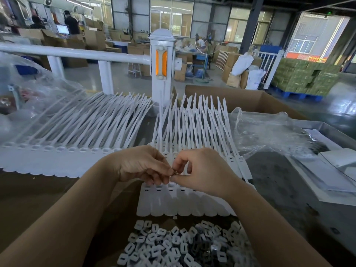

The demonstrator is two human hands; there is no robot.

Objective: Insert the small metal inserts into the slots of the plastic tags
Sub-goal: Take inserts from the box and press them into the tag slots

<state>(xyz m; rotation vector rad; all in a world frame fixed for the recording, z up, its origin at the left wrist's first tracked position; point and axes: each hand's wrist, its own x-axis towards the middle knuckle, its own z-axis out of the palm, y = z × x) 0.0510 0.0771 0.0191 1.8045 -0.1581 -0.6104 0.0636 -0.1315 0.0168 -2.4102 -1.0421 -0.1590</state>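
A joined strip of white plastic tags lies in front of me, its dark slots in a row and its long tails fanning away. Above it my left hand and my right hand meet fingertip to fingertip. Between them they pinch a small metal insert, mostly hidden by the fingers. A heap of small metal inserts with rectangular holes lies near the bottom edge. A second strip of white tags lies on the left.
Crumpled clear plastic bags lie at right, another clear bag at left. An open cardboard box stands behind the tags. A white railing post rises beyond the table. White sheets sit at the right edge.
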